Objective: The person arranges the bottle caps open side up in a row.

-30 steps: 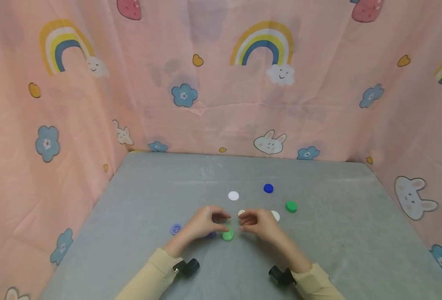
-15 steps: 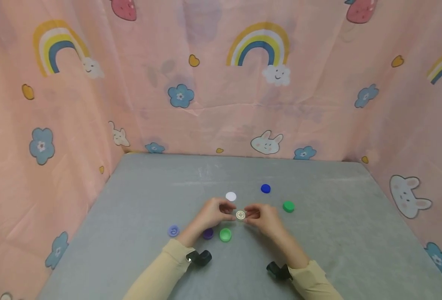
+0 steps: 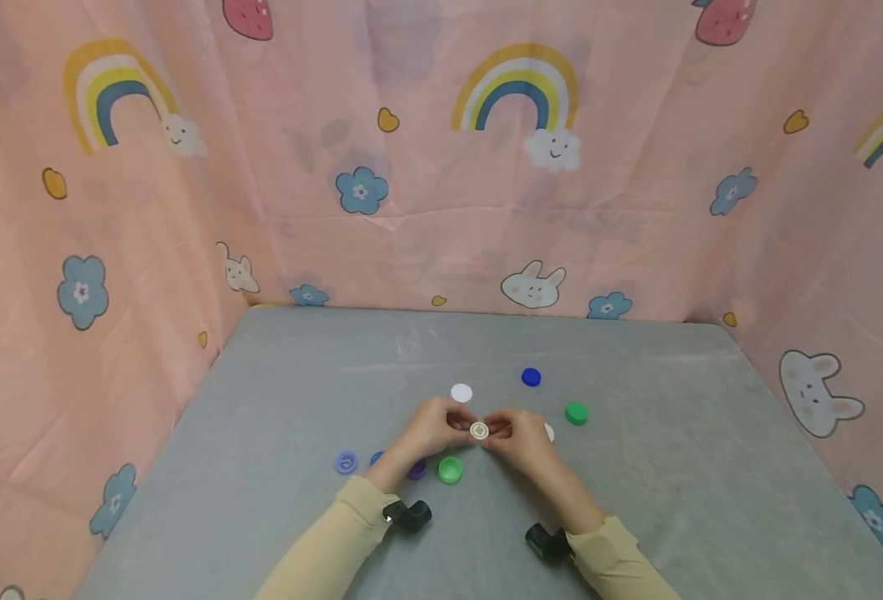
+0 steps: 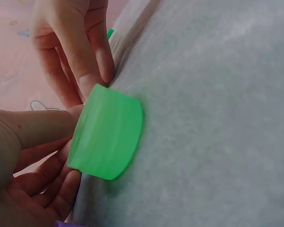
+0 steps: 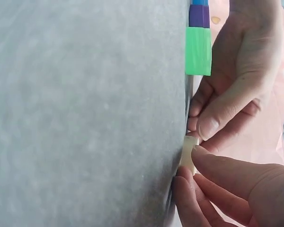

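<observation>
A small cream bottle cap [image 3: 479, 431] with a ringed face lies between the fingertips of both hands, low at the table. My left hand [image 3: 432, 427] holds it by its left edge. From the right side, my right hand [image 3: 520, 437] pinches it between thumb and fingers; the right wrist view shows the cream cap [image 5: 188, 153] partly covered by those fingers. Just nearer to me sits a light green cap [image 3: 451, 470], hollow side up, untouched. That same light green cap [image 4: 106, 135] looms in front of both hands in the left wrist view.
Beyond the hands lie a white cap [image 3: 461, 392], a dark blue cap [image 3: 531, 377] and a green cap [image 3: 576, 413]. Another white cap [image 3: 550, 432] is half hidden behind the right hand. Purple [image 3: 416, 471] and lilac caps [image 3: 346, 462] flank the left forearm. A patterned pink curtain [image 3: 426, 242] encloses the grey table [image 3: 681, 467].
Both hands have closed in on the cream cap from either side and now hold it. The left hand has moved right and away from the light green cap.
</observation>
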`<state>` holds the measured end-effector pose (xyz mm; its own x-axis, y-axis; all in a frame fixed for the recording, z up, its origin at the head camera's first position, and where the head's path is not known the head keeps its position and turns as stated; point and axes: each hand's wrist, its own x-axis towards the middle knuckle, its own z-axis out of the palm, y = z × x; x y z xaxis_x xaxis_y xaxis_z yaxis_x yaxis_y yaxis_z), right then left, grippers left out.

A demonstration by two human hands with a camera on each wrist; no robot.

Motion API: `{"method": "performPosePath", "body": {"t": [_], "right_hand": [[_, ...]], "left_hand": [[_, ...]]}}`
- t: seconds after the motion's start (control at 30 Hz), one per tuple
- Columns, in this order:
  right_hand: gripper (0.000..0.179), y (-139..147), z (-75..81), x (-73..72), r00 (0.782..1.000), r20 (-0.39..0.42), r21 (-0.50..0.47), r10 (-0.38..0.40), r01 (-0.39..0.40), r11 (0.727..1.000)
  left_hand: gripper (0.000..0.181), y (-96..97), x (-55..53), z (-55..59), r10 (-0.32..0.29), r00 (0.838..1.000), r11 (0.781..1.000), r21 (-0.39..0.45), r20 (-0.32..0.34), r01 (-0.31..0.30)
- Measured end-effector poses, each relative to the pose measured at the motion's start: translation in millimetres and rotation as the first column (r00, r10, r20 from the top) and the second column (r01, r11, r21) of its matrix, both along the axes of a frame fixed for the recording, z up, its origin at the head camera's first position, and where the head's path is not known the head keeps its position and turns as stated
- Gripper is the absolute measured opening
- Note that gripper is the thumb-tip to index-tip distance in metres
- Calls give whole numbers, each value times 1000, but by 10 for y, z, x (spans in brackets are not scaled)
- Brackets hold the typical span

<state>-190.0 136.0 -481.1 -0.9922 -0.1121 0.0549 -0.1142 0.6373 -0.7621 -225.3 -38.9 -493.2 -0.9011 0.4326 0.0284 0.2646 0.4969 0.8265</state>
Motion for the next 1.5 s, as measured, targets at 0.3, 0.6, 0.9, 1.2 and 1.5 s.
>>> {"method": "performPosePath", "body": {"t": [0.3, 0.6, 0.9, 1.2, 1.5], "right_hand": [[23, -30, -23, -10, 1000, -1, 12, -8, 8, 1000], [24, -46, -34, -20, 1000, -1, 38, -6, 6, 999], [25, -51, -6, -11, 1000, 21, 34, -12, 11, 999], [24, -37, 32, 16, 1000, -28, 20, 0, 1, 1000], [23, -40, 173, 78, 1000, 11, 10, -5, 5, 1000]], "left_hand": [[21, 20, 9, -19, 3, 1000, 1000, -16, -25, -4], [20, 31, 13, -25, 0, 1000, 1000, 6, -20, 0], [19, 23, 18, -29, -4, 1000, 1000, 26, -23, 5], [19, 4, 50, 54, -15, 999, 999, 35, -33, 16], [22, 2, 122, 167, -40, 999, 995, 91, -25, 42]]}}
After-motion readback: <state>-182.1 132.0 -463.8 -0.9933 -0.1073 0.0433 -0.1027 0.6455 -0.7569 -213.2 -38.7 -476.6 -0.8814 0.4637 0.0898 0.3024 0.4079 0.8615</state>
